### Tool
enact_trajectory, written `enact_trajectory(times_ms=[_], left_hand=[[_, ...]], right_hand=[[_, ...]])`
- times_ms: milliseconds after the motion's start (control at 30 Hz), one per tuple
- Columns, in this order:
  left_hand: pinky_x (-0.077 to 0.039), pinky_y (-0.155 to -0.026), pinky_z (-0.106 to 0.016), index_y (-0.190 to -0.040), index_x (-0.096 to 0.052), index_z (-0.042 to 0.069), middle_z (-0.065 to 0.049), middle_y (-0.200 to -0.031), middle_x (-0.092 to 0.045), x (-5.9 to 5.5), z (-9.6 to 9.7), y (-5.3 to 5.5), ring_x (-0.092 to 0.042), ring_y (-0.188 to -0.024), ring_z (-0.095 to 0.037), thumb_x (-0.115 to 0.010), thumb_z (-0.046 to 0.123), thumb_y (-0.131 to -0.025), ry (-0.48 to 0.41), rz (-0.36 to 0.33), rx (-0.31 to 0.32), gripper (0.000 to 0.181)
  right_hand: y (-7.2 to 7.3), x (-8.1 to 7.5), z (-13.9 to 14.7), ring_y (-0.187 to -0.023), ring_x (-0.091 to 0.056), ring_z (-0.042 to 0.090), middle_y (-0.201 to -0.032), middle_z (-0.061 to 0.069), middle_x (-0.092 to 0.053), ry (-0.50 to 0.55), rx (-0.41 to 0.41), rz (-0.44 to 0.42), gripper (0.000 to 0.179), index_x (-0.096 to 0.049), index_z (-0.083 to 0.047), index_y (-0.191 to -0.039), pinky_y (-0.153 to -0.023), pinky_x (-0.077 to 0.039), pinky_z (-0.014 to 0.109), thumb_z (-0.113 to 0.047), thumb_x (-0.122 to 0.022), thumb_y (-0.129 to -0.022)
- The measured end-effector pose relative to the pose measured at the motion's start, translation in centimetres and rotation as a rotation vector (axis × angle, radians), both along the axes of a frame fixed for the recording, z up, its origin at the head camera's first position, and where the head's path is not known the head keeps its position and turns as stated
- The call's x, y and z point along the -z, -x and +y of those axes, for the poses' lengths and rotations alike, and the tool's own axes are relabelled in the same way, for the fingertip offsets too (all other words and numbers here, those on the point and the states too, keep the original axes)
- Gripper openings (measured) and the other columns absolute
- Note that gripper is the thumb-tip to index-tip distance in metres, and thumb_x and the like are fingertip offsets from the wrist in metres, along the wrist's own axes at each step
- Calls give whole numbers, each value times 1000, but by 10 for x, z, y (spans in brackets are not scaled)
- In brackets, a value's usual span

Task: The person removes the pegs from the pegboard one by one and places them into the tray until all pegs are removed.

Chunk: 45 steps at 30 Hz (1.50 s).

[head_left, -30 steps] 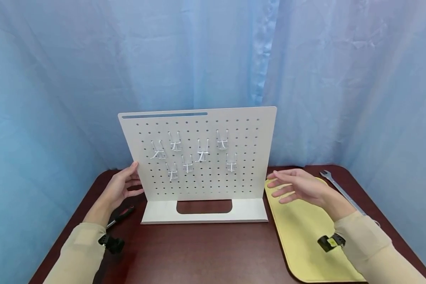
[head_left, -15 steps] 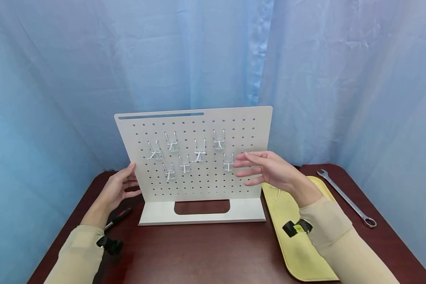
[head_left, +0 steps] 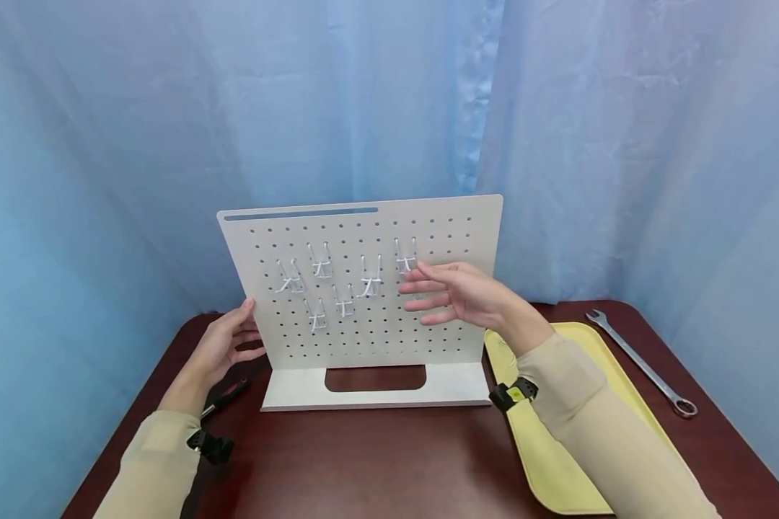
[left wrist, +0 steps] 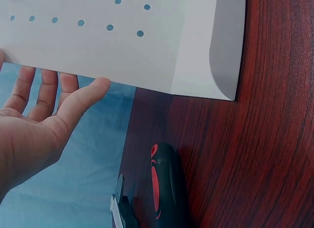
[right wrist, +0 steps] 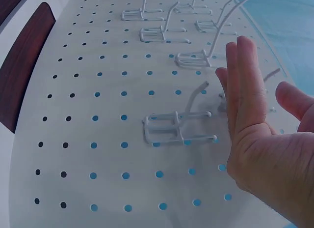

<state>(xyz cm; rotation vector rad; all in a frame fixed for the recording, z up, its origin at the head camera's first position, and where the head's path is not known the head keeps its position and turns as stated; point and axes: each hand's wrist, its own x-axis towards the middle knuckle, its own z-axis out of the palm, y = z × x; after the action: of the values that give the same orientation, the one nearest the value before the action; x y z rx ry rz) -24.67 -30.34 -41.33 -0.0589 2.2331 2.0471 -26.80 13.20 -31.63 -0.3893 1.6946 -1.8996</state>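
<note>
Nearest: tabletop (head_left: 350, 468), dark reddish-brown, wood-grained. Two cream sleeves (head_left: 152, 461), one per forearm, each with a small black device (head_left: 514, 393) at the wrist. One tray (head_left: 548, 468), yellow, round-cornered, on the right, partly under the right forearm. One tool handle (left wrist: 169, 188), black with red inlays, lying just beside the pegboard (head_left: 379, 313), near the left hand (head_left: 223, 339). The pegboard, white, stands upright at mid-table, between handle and tray, its foot pierced by a wide rounded cut-out. Left hand: at the panel's left edge, thumb tip touching it, other fingers partly hidden behind; whether it truly grips cannot be told. Right hand (head_left: 461, 292): released, fingers extended, before the panel's right half, just beside the hooks; contact cannot be told. Wire hooks (head_left: 370, 281), white, six showing in the head view, fixed on the panel. One long slot, upper left of the panel. One combination wrench (head_left: 641, 364), silver, right of the tray, ring end nearer, forked end farther. Farthest: curtains (head_left: 402, 94), pale blue, hanging in folds behind and at both sides.
</note>
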Motion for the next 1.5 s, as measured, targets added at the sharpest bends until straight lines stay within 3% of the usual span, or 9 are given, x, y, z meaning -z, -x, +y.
enact_trajectory(times_ms=[267,433,633,900,1200,1500], left_hand=[[-57,-91,-49,-127,-56,4,-13,-115,-58,10,4,-5,-62,-103,-25,-52,60,-101,10,-31,-12,62],[-57,-90,-49,-128,-55,5,-14,-115,-57,2,-6,-5,-62,-103,-26,-51,59,-101,26,-12,-5,60],[-57,-90,-49,-129,-55,7,-12,-115,-57,-2,-13,-5,-62,-103,-24,-50,60,-101,48,-24,-8,59],[-57,-91,-49,-130,-54,6,-14,-116,-57,0,-7,-4,-62,-104,-24,-51,60,-101,35,-26,1,61],[-58,-89,-47,-130,-53,5,-12,-114,-58,-4,-2,-2,-63,-102,-23,-52,60,-100,36,-19,2,63],[-57,-90,-49,-128,-55,5,-12,-113,-59,-3,-1,0,-63,-102,-24,-52,60,-100,20,-11,0,61]], right_hand=[[0,5,-9,-122,-62,37,-144,21,-55,-8,-9,-32,53,-47,3,-146,-88,-58,46,-35,-51,-109],[4,4,-19,-122,-61,40,-140,20,-59,24,-3,-24,50,-49,4,-143,-87,-58,48,-33,-50,-109],[5,5,-24,-114,-67,34,-138,20,-60,48,5,-44,50,-50,4,-142,-83,-60,45,-33,-51,-109],[5,1,-23,-121,-62,39,-138,19,-61,45,10,-34,50,-50,2,-142,-84,-59,46,-35,-50,-109],[6,0,-26,-112,-68,33,-138,19,-61,92,37,-36,50,-50,2,-143,-89,-57,50,-34,-50,-109],[7,-4,-28,-122,-60,41,-137,18,-61,86,41,-21,48,-49,4,-143,-84,-59,46,-31,-48,-110]])
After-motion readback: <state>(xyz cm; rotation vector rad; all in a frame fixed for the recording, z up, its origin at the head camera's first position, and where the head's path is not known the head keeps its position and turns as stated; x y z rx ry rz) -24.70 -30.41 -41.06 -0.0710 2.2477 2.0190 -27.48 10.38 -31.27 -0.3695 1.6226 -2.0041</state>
